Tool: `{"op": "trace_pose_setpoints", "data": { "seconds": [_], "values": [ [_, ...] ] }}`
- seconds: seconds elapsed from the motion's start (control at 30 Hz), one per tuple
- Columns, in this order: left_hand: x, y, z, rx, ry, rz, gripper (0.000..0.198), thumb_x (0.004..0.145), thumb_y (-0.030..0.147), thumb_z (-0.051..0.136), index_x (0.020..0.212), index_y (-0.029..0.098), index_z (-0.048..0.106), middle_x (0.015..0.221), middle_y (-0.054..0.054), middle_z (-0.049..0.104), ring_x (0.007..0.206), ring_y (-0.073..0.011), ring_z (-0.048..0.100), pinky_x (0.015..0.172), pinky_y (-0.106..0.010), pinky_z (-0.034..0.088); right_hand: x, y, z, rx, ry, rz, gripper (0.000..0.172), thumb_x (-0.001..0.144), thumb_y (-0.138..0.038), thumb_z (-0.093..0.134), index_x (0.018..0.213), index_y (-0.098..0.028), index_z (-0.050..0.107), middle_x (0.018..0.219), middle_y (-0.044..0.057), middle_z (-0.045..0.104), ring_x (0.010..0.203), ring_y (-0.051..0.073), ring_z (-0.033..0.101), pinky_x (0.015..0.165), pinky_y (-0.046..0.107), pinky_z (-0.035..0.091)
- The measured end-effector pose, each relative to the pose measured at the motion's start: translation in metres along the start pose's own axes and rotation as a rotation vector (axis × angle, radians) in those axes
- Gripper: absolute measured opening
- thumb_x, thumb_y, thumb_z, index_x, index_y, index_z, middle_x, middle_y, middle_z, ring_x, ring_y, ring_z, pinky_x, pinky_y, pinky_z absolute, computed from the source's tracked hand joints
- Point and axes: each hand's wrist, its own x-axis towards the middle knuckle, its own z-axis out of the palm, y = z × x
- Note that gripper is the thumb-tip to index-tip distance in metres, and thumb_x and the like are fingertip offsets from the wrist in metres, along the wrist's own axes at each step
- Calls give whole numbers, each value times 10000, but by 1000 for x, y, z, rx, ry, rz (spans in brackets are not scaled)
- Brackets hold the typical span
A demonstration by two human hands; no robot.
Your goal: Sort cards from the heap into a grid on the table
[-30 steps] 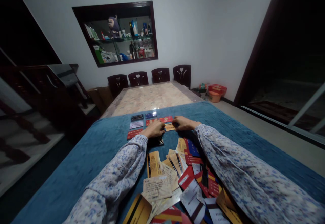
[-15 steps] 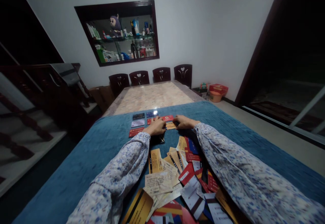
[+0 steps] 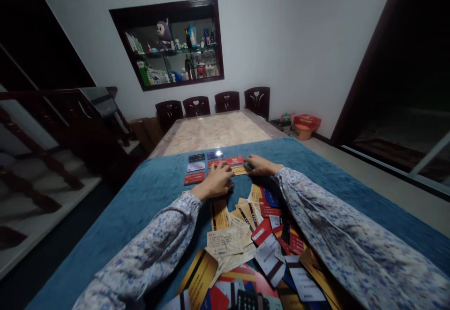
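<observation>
A yellow card (image 3: 240,170) lies flat below a red card (image 3: 235,160) in a layout of cards. My left hand (image 3: 218,179) hovers at the yellow card's left end, fingers apart and slightly bent; whether they touch it I cannot tell. At its right end is my right hand (image 3: 263,165), thumb and fingers apart, fingertips near the card's edge. Left of them lie a dark card (image 3: 196,158), a lilac card (image 3: 196,166), another red card (image 3: 194,178) and a blue card (image 3: 214,155). Between my forearms spreads a loose pile, including a cream card (image 3: 225,242) and a silver-grey card (image 3: 270,259).
A blue cloth (image 3: 116,235) covers the near part of the stone-topped table (image 3: 218,129). Several dark chairs (image 3: 196,106) stand behind it. A dark object with a key-like grid (image 3: 250,300) is cut off at the bottom. An orange bucket (image 3: 303,132) stands on the floor.
My left hand has drawn back slightly towards me and its fingers have spread. My right hand has loosened at the yellow card's edge. The view has shifted a little.
</observation>
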Motion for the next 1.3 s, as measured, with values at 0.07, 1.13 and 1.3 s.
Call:
{"op": "trace_pose_setpoints", "data": {
  "seconds": [0.07, 1.13, 1.3],
  "values": [
    [-15, 4, -4, -22, 24, 11, 247, 879, 256, 620, 1117, 197, 650, 1272, -116, 597, 1327, -335, 369, 1035, -564, 315, -6, -1, -2, -5, 26, -3, 581, 781, -274, 709, 1328, -122, 586, 1256, 190, 583, 1130, 300, 571, 934, 325, 449],
    [-137, 29, 6, -312, -54, -87, 504, 818, 505, 716, 1213, 200, 645, 1388, -116, 563, 1433, -396, 246, 1161, -604, 194, -102, -132, 16, 218, -12, -559, 372, 811, -370, 690, 1139, -196, 682, 1201, 100, 679, 1204, 315, 452, 972, 466, 402],
    [-135, 30, 11, -309, -32, -71, 342, 879, 406, 674, 1166, 223, 650, 1344, -101, 586, 1425, -357, 276, 1156, -593, 213, -108, -135, 13, 176, -8, -622, 386, 803, -459, 704, 1097, -210, 682, 1155, 102, 662, 1133, 289, 477, 934, 430, 398]
  ]
}}
